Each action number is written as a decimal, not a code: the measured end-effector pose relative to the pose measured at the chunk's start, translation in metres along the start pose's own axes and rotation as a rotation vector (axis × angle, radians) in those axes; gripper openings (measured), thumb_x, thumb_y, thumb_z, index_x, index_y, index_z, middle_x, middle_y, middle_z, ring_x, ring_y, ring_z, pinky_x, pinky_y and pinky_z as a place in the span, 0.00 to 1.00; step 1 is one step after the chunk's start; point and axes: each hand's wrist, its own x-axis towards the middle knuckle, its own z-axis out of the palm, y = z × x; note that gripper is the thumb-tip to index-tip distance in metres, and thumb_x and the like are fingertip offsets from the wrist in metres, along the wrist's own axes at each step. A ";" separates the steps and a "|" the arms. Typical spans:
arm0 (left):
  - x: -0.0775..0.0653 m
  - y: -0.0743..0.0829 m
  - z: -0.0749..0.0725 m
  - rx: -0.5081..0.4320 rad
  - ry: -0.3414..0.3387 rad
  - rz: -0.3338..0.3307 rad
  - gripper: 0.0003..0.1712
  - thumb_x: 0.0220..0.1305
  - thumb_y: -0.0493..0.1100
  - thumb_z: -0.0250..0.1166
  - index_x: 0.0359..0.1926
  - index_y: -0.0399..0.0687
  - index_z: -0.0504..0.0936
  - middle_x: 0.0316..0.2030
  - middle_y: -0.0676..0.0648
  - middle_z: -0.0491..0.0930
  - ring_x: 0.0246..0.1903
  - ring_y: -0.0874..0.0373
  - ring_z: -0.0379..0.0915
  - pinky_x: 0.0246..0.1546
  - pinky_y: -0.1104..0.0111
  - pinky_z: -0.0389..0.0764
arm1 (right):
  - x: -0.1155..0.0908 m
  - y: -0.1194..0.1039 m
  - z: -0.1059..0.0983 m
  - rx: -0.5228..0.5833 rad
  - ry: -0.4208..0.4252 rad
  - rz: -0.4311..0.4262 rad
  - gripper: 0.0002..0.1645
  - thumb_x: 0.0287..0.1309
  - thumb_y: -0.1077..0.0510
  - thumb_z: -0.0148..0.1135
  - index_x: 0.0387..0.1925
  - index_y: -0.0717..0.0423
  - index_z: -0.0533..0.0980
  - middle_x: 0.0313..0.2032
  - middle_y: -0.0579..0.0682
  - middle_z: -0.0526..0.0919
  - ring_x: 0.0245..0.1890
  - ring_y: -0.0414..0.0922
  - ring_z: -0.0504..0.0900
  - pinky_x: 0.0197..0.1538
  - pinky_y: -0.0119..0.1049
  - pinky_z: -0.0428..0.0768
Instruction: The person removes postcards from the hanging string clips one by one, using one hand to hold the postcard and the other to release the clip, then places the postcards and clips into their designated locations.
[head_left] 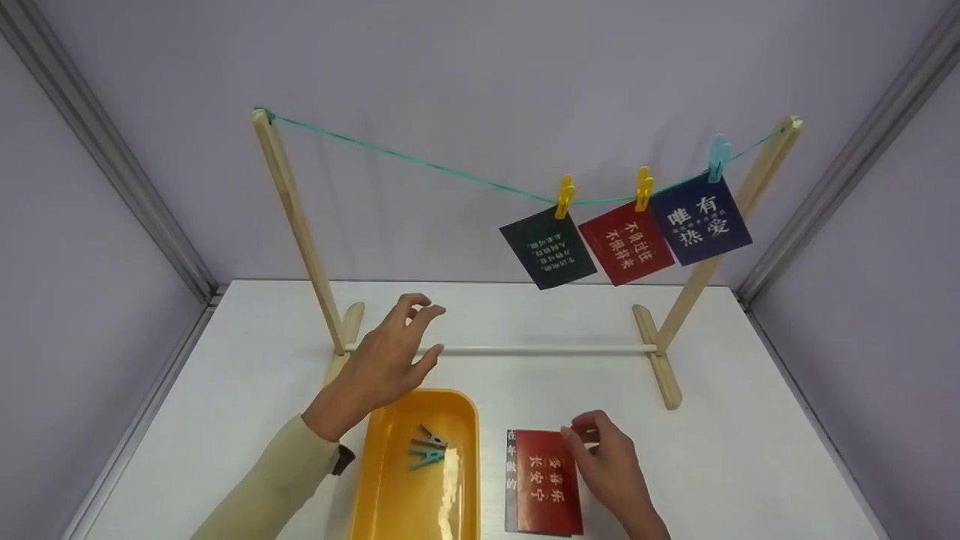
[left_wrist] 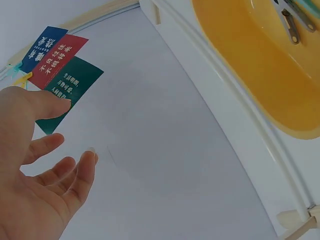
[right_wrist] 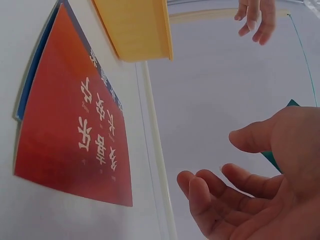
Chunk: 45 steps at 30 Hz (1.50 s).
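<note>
My left hand [head_left: 388, 361] hangs in the air over the far end of the yellow tray [head_left: 420, 495], thumb and fingers apart with nothing between them. The tray holds a grey clothespin [head_left: 430, 438] and a teal clothespin [head_left: 426, 457]. My right hand [head_left: 611, 465] is beside the red card [head_left: 551, 480] at its right edge, fingers loosely bent. In the right wrist view, the gap between thumb and fingers is bare. The red card lies on a dark blue card [right_wrist: 30, 95], which shows along one edge.
A green string [head_left: 397, 154] runs between two wooden posts [head_left: 296, 217]. From its right half hang a dark green card [head_left: 547, 251] and a red card [head_left: 628, 244] on yellow clothespins [head_left: 565, 196], and a navy card [head_left: 701, 217] on a light blue clothespin [head_left: 718, 157]. A white rod [head_left: 540, 349] joins the stand's feet.
</note>
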 end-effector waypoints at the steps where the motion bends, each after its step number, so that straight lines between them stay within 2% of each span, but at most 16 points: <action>1: 0.002 0.001 -0.001 -0.002 0.005 0.004 0.26 0.70 0.41 0.70 0.65 0.43 0.75 0.62 0.39 0.73 0.46 0.49 0.82 0.31 0.67 0.84 | 0.001 -0.002 0.000 0.001 0.001 -0.011 0.17 0.71 0.50 0.66 0.52 0.57 0.78 0.46 0.50 0.87 0.48 0.44 0.87 0.50 0.43 0.88; 7: 0.013 0.005 -0.005 -0.003 0.001 0.002 0.25 0.72 0.41 0.68 0.67 0.43 0.75 0.62 0.39 0.73 0.44 0.51 0.81 0.34 0.68 0.86 | 0.005 -0.011 0.000 0.006 0.010 -0.081 0.15 0.72 0.50 0.66 0.51 0.54 0.78 0.45 0.49 0.87 0.48 0.44 0.88 0.51 0.42 0.88; 14: 0.022 0.007 -0.011 0.010 0.029 0.005 0.25 0.72 0.43 0.68 0.67 0.43 0.75 0.62 0.40 0.74 0.47 0.50 0.82 0.41 0.68 0.89 | 0.015 -0.023 -0.002 0.005 0.043 -0.175 0.12 0.71 0.53 0.66 0.50 0.53 0.79 0.43 0.48 0.87 0.46 0.43 0.87 0.48 0.34 0.85; 21: 0.035 0.007 -0.019 0.010 0.071 0.038 0.24 0.72 0.41 0.68 0.65 0.42 0.76 0.59 0.40 0.75 0.43 0.50 0.82 0.34 0.67 0.87 | 0.024 -0.040 -0.007 0.039 0.082 -0.298 0.11 0.72 0.54 0.66 0.50 0.54 0.79 0.45 0.49 0.87 0.46 0.43 0.87 0.48 0.34 0.85; 24: 0.041 0.008 -0.021 0.013 0.085 0.050 0.24 0.72 0.41 0.68 0.65 0.42 0.76 0.59 0.39 0.75 0.41 0.51 0.81 0.35 0.66 0.87 | 0.028 -0.045 -0.008 0.057 0.101 -0.326 0.11 0.71 0.55 0.67 0.50 0.53 0.79 0.44 0.49 0.87 0.45 0.43 0.87 0.48 0.34 0.85; 28: 0.051 0.009 -0.022 0.013 0.096 0.065 0.23 0.72 0.40 0.68 0.65 0.40 0.76 0.58 0.38 0.76 0.37 0.52 0.79 0.39 0.66 0.88 | 0.032 -0.047 -0.006 0.081 0.102 -0.343 0.10 0.70 0.56 0.68 0.49 0.53 0.79 0.43 0.49 0.88 0.45 0.44 0.88 0.47 0.34 0.85; 34: 0.063 0.011 -0.022 0.001 0.095 0.055 0.23 0.72 0.40 0.67 0.65 0.41 0.77 0.57 0.39 0.77 0.40 0.51 0.80 0.45 0.65 0.89 | 0.036 -0.047 0.000 0.092 0.095 -0.338 0.09 0.70 0.56 0.68 0.48 0.52 0.79 0.42 0.49 0.88 0.43 0.43 0.87 0.46 0.34 0.85; 39: 0.073 0.016 -0.024 0.010 0.095 0.078 0.22 0.72 0.39 0.66 0.64 0.41 0.77 0.57 0.39 0.77 0.41 0.50 0.79 0.42 0.65 0.89 | 0.041 -0.045 0.004 0.080 0.075 -0.335 0.09 0.71 0.56 0.67 0.48 0.53 0.79 0.42 0.49 0.88 0.44 0.43 0.87 0.46 0.34 0.85; 45: 0.085 0.018 -0.027 0.063 0.120 0.111 0.21 0.73 0.40 0.65 0.63 0.40 0.77 0.55 0.39 0.78 0.43 0.50 0.79 0.40 0.65 0.89 | 0.049 -0.047 0.004 0.094 0.080 -0.317 0.10 0.71 0.55 0.66 0.49 0.54 0.80 0.42 0.50 0.88 0.43 0.43 0.87 0.46 0.35 0.84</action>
